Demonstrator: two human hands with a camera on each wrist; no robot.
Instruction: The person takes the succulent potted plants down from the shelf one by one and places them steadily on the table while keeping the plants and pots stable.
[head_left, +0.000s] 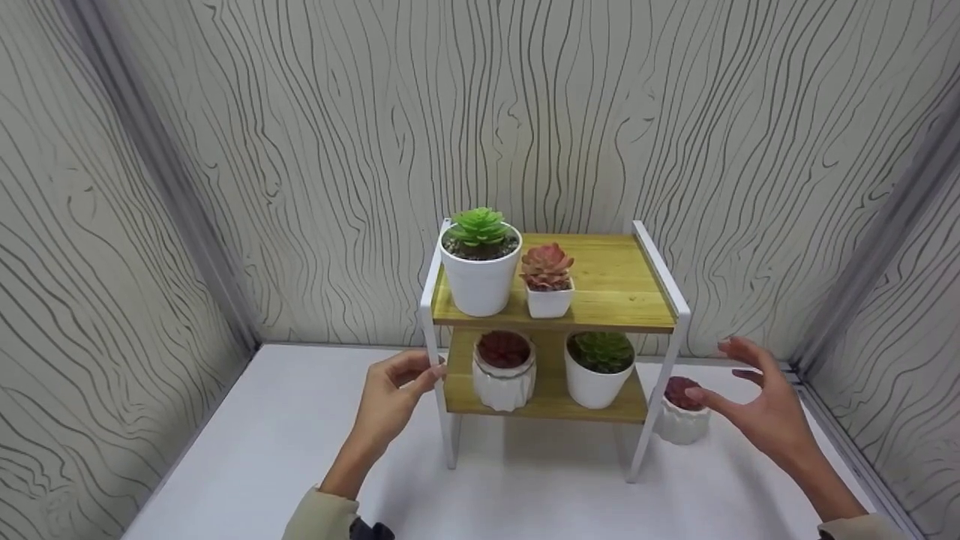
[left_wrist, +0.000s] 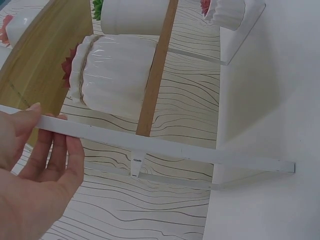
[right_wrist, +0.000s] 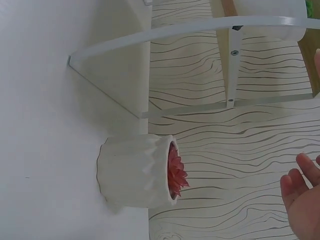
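We find the two-tier rack [head_left: 615, 281] standing upright on the white counter [head_left: 285, 427]. On its top board we note a round white pot [head_left: 481, 286] with a green succulent, just left of a small square pot [head_left: 549, 303] with a reddish one. The lower board carries a fluted pot [head_left: 504, 388] and, to its right, a smooth white pot [head_left: 598, 386]. A second fluted pot [head_left: 684, 424] sits on the counter, just right of the rack. We see wood-grain-patterned walls [head_left: 360, 127] around, with grey corner strips [head_left: 161, 169].

In the head view the right thumb covers part of the second fluted pot's red plant; the right-wrist view crops that hand at its edge. Both sleeves [head_left: 322, 514] are cut off below.

The left hand [head_left: 386, 397] pinches the rack's left upright between thumb and fingers. The right hand [head_left: 772, 416] is free, fingers apart and gently bent, near the second fluted pot.
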